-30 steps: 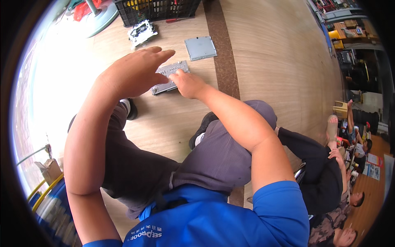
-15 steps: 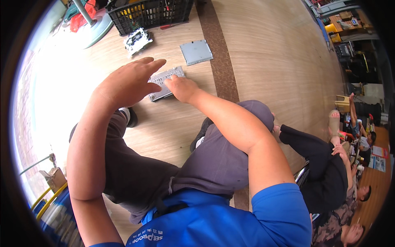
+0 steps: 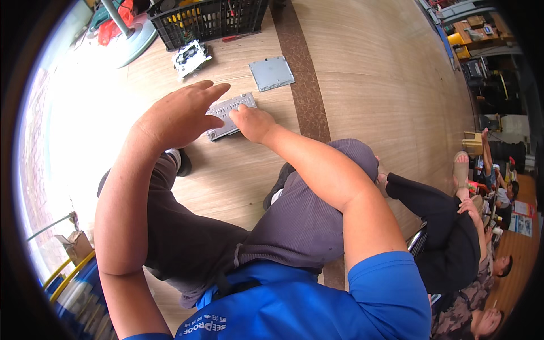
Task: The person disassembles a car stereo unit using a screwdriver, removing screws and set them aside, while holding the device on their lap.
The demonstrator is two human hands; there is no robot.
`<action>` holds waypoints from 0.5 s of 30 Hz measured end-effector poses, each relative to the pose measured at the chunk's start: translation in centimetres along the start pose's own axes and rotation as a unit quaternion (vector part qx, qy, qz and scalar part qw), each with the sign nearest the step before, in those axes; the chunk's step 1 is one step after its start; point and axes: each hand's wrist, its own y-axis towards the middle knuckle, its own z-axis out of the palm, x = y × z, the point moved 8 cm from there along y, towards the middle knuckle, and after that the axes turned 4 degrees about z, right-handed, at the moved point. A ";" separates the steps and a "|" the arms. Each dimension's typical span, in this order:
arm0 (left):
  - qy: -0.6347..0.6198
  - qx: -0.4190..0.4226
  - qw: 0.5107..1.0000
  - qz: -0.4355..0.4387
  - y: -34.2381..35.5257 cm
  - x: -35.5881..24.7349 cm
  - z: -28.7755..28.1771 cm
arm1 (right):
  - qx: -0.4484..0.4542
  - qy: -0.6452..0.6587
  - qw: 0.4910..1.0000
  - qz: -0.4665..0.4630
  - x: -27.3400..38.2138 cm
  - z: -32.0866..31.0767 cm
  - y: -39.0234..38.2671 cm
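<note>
On the floor between my feet lies a flat silver metal box (image 3: 232,106) with rows of small slots, tilted slightly across the view. My left hand (image 3: 181,113) arches over its left end, fingers stretched out and thumb apart; it partly covers the box, and whether its fingertips touch the metal I cannot tell. My right hand (image 3: 253,123) is at the box's right side with fingers curled and pressed together over the top face. Whatever those fingers may pinch is hidden. Beyond the box lies a flat grey metal cover plate (image 3: 272,73).
A white-and-black mechanism (image 3: 191,58) lies near a black plastic crate (image 3: 209,24). A red-handled screwdriver (image 3: 231,38) is beside the crate. At the far left stands a round stand base (image 3: 131,42). A seated person's dark-trousered leg (image 3: 425,201) is close on my right.
Both hands keep nearly the same pose at the metal box. The whole view has shifted very slightly; nothing has visibly been taken hold of or let go.
</note>
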 end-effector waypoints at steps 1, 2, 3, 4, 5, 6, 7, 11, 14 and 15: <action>-0.010 0.014 1.000 -0.009 0.0 0.0 0.1 | -0.001 0.000 1.000 0.001 -0.1 0.0 0.0; -0.008 0.014 1.000 -0.007 0.1 0.0 0.1 | -0.003 -0.005 1.000 0.004 -0.3 0.0 0.1; -0.011 0.007 1.000 -0.004 0.0 0.2 0.1 | -0.006 -0.011 1.000 0.007 -0.5 0.0 0.2; -0.014 0.001 1.000 -0.001 0.0 0.2 0.1 | -0.008 -0.011 1.000 0.009 -0.7 0.0 0.2; -0.012 0.001 1.000 0.000 -0.1 0.1 0.0 | -0.001 -0.010 1.000 0.007 -0.8 0.1 0.3; -0.014 0.004 1.000 -0.002 -0.1 0.1 -0.1 | 0.005 -0.010 1.000 0.006 -0.8 0.1 0.4; -0.017 0.006 1.000 -0.003 -0.1 0.1 -0.2 | 0.002 -0.009 1.000 0.007 -0.8 0.2 0.3; -0.004 -0.005 1.000 -0.003 0.0 0.2 0.0 | -0.011 -0.026 1.000 0.005 -0.8 0.3 0.1; -0.016 0.012 1.000 0.000 0.2 0.0 0.0 | -0.013 -0.022 1.000 -0.004 -0.9 0.1 -0.1; -0.016 0.013 1.000 0.001 0.2 0.1 0.2 | -0.011 -0.025 1.000 -0.007 -0.8 0.0 -0.1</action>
